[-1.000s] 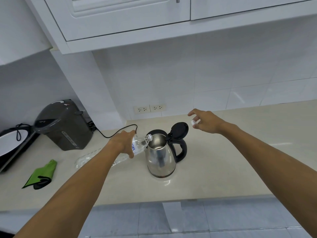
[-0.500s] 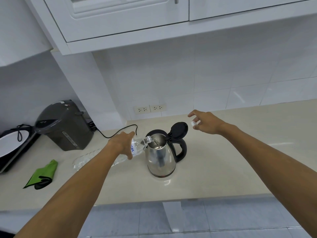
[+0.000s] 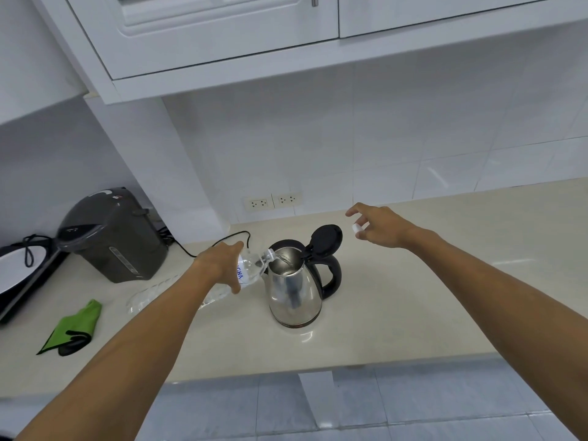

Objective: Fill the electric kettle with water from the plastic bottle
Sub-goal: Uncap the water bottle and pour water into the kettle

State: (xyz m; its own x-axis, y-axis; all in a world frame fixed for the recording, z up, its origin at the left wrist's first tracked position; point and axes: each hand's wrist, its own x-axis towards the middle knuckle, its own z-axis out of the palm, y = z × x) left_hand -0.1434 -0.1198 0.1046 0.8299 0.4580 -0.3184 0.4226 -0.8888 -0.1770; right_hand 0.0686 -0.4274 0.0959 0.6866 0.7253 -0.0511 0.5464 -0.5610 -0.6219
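Left hand, grip clamped on clear plastic bottle, tilted, mouth over open stainless steel kettle on beige bench. Right hand, right of kettle, pinching small white cap.

**Beige countertop: contents**

Countertop, beige stone. Steel electric kettle, lid open, mid-counter. Dark thermo pot at back left corner. Green cloth near front left edge. Black cord along the back.
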